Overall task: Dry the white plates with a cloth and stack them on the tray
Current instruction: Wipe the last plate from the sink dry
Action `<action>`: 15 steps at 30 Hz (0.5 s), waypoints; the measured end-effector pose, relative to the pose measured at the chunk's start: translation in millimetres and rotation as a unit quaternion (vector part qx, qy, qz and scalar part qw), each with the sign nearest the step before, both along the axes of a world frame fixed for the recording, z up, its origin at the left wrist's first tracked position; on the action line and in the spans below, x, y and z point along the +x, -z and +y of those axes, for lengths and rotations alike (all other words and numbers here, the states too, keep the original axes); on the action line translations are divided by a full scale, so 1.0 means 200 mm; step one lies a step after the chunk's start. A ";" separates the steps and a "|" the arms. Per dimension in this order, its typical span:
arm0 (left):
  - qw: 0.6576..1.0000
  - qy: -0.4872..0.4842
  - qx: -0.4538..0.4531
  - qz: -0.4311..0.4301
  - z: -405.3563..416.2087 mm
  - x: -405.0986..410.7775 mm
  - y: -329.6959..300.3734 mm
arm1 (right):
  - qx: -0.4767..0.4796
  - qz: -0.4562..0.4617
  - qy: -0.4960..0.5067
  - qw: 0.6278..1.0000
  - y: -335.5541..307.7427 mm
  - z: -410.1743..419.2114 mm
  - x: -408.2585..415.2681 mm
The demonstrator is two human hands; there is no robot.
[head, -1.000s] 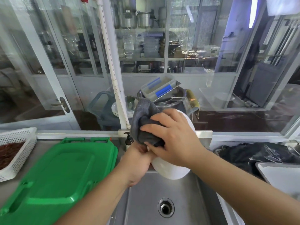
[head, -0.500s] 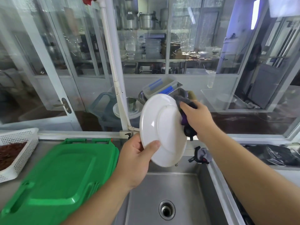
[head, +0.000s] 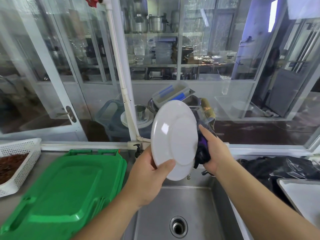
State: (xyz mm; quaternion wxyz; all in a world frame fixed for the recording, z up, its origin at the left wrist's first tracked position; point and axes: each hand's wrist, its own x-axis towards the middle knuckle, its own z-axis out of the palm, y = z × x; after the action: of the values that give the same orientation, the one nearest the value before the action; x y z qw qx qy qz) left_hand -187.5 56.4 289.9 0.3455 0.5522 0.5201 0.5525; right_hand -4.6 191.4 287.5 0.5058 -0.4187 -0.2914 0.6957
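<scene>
Plate (head: 174, 139) has turned underside-out since a second ago; left hand (head: 149, 172) grips its rim, right hand (head: 213, 153) clutches the cloth (head: 201, 153) behind (drying that face).

Both forearms raised, left hand (head: 149, 172) (thumb forward) and right hand (head: 212, 153) curled.

White plate (head: 174, 135): glossy, smooth (light glints on it). Cloth (head: 201, 151): dark, matt fabric. Sink (head: 195, 210): brushed metal. Green boards (head: 64, 193): smooth plastic. Basket (head: 22, 163): perforated white plastic.
</scene>
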 end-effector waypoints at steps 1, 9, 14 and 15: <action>0.999 0.009 -0.025 -0.027 0.01 -0.01 -0.02 | 0.011 -0.016 0.015 1.000 -0.01 0.00 0.00; 0.963 0.053 -0.181 -0.192 0.08 -0.14 -0.20 | 0.069 -0.149 0.036 0.986 -0.03 0.00 0.05; 0.969 0.091 -0.188 -0.132 0.05 -0.12 -0.13 | 0.116 -0.235 0.003 0.965 -0.06 -0.03 0.05; 0.971 0.095 -0.181 -0.126 0.05 -0.11 -0.11 | 0.145 -0.255 -0.003 0.956 -0.08 -0.04 0.05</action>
State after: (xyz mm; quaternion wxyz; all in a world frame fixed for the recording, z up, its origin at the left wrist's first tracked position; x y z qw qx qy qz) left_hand -210.2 66.8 312.5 0.5535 0.4533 0.5087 0.4790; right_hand 5.0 182.6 303.6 0.4676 -0.5032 -0.5096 0.5181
